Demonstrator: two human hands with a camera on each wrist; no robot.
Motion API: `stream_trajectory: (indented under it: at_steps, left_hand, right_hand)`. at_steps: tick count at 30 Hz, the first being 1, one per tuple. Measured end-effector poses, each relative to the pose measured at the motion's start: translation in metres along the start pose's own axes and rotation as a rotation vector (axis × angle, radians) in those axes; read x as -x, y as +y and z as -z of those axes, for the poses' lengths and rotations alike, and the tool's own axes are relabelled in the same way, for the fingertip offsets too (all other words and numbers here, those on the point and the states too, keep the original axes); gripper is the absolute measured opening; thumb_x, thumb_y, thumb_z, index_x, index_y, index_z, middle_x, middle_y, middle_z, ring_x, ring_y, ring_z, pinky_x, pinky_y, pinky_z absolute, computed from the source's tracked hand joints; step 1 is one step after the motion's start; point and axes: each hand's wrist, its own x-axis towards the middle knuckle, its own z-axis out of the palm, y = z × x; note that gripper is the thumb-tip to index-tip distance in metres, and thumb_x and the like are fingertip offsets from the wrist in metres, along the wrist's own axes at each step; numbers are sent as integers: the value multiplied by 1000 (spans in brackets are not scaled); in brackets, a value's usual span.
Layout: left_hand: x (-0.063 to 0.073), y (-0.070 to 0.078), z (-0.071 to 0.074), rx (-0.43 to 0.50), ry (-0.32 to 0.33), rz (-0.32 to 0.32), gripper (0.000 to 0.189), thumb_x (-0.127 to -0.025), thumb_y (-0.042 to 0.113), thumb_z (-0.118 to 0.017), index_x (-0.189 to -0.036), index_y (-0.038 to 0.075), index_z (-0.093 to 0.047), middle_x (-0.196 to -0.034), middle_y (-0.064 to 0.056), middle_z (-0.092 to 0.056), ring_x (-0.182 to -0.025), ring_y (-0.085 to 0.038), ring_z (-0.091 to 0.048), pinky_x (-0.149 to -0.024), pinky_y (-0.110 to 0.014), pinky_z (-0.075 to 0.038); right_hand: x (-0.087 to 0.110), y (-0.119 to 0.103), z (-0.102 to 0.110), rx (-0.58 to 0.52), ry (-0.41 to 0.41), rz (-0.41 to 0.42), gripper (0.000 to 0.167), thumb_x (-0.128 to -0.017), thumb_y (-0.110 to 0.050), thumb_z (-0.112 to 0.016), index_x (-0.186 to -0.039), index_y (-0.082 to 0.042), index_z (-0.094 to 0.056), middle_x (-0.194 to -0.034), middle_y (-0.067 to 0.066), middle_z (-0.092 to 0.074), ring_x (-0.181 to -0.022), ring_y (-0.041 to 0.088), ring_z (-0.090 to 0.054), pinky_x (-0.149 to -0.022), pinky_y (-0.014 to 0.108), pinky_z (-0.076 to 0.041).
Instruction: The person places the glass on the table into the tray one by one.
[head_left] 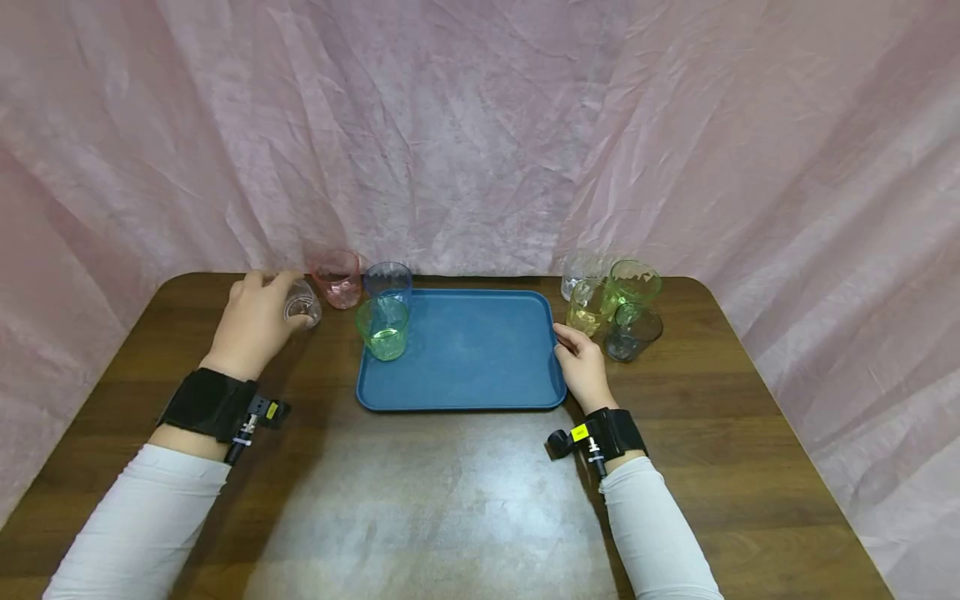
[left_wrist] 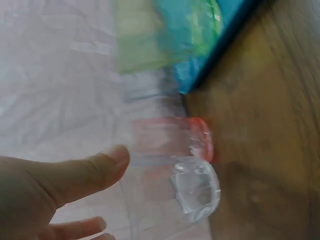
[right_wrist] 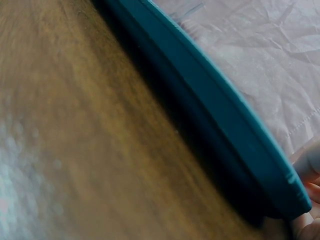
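My left hand (head_left: 257, 321) is at a clear glass (head_left: 303, 307) on the table's left, thumb and fingers spread about its upper part. In the left wrist view, the thumb (left_wrist: 102, 167) and fingertips sit by the rim of this clear glass (left_wrist: 197, 190), not visibly gripping it. A pink glass (head_left: 341, 287) stands right beside it. My right hand (head_left: 585, 371) pinches the right edge of a blue tray (head_left: 480, 350), thumb above and fingers lower; part of that hand is cut off in the right wrist view. A green glass (head_left: 385, 337) stands on the tray's left side.
A blue glass (head_left: 390, 279) is at the tray's back left corner. Right of the tray, close together, stand a clear glass (head_left: 576, 271), a yellow glass (head_left: 587, 312), a green glass (head_left: 636, 279) and a grey glass (head_left: 632, 333). A pink curtain (head_left: 480, 142) hangs behind the wooden table (head_left: 750, 467).
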Motion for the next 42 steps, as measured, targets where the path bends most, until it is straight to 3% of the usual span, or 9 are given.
stream_trajectory:
  at_steps: [7,13,21,29,37,42]
  left_hand:
    - [19,21,14,-42,41,-75,64,-78,16,-89,-131,-1,-59,-118,-39,-51,-111,-58,-47,-85,-70,-44]
    - [33,39,25,-91,-8,-74,65,-80,30,-88,-134,9,-59,-119,-34,-52,-108,-53,-50,-70,-69,-50]
    - [45,58,29,-92,-32,-121,69,-79,37,-87,-135,10,-57,-116,-29,-54,-107,-50,-54,-65,-66,-53]
    - [53,71,29,-71,-16,-159,77,-76,39,-89,-138,10,-52,-114,-26,-56,-104,-46,-55,-65,-64,-53]
    - [56,78,26,-78,-84,-178,78,-78,41,-88,-139,11,-51,-120,-26,-56,-107,-44,-55,-64,-61,-54]
    - [57,82,18,-73,-94,-206,79,-76,40,-89,-139,12,-51,-118,-25,-57,-105,-41,-56,-63,-57,-55]
  right_hand:
    - [-1,1,0,10,4,9,38,-101,3,-51,-138,7,-58,-142,26,-54,-131,36,-54,-109,44,-45]
    - [0,0,0,11,-3,0,39,-101,3,-52,-139,6,-58,-142,25,-54,-131,35,-54,-109,44,-44]
    - [-1,-1,1,23,-9,1,40,-101,2,-50,-141,6,-56,-142,25,-54,-133,35,-52,-109,44,-44]
    - [0,0,0,27,0,1,39,-101,2,-52,-139,6,-57,-141,26,-55,-132,35,-53,-109,43,-44]
    - [0,0,1,3,-17,-13,39,-102,1,-51,-141,6,-56,-143,25,-53,-133,35,-52,-110,44,-44]
    - [1,-1,1,10,-16,-16,40,-102,1,-51,-141,5,-55,-144,25,-53,-133,35,-51,-110,44,-44]
